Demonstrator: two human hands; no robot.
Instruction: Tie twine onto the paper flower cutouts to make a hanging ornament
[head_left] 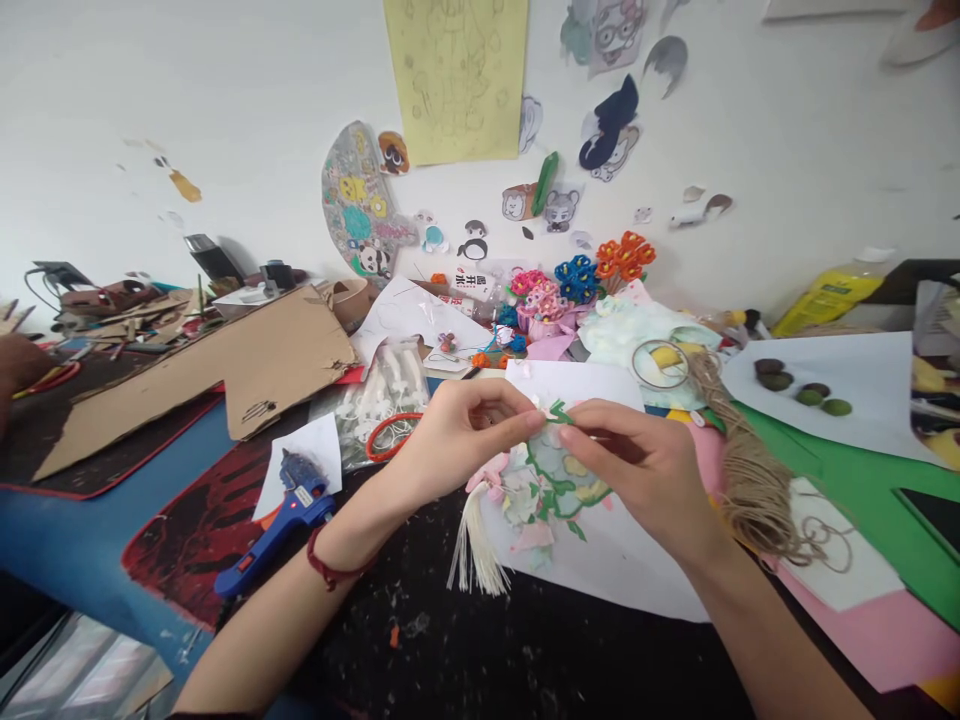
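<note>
The left hand [469, 432] and right hand [654, 455] appear to pinch a green sprig [559, 413], thumbs against forefingers, at twelve o'clock on the flower ornament [553, 490], itself above white paper [634, 560]. Squeezing too hard could crease it; a sideways tug might loosen the tassel [477, 545] at eight o'clock. Counted: two hands, one ornament, one tassel, one glue gun [281, 530] at nine o'clock.

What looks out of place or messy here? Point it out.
A small orange scrap lies alone on the black surface, and the brown twine trails loose loops over white paper; both look untidy.
</note>
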